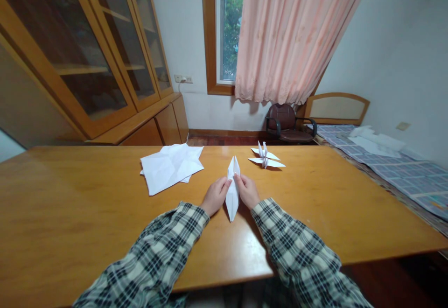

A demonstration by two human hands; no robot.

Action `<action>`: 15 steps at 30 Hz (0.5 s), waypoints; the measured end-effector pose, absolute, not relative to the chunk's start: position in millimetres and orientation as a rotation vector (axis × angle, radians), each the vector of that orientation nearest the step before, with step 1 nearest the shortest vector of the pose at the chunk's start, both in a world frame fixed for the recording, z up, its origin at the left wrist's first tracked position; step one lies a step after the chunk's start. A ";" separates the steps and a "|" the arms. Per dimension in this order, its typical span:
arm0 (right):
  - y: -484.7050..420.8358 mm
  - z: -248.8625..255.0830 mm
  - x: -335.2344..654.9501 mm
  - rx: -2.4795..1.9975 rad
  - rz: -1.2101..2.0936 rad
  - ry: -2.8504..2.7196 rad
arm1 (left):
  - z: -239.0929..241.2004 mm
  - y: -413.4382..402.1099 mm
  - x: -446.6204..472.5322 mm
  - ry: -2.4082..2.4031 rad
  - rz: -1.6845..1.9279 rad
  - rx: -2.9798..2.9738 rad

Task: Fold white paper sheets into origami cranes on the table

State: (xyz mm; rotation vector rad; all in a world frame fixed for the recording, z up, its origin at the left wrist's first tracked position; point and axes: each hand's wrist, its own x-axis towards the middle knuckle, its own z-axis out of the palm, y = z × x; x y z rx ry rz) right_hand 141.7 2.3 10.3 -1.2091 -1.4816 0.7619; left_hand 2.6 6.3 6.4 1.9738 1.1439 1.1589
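Note:
A long, narrow diamond of folded white paper lies on the wooden table in front of me. My left hand presses its left edge with the fingers curled and pinched on the fold. My right hand grips the right edge the same way, fingertips near the upper half. Both arms wear plaid sleeves. A finished white paper crane stands just beyond, to the right.
A loose pile of creased white sheets lies at the table's far left of centre. Behind the table are a glass-fronted wooden cabinet, a dark office chair, a pink curtain and a bed at right.

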 end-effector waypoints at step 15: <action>6.8 8.3 138.7 -1.052 1.126 -1.239 | -0.9 9.0 6.2 0.965 1.093 1.584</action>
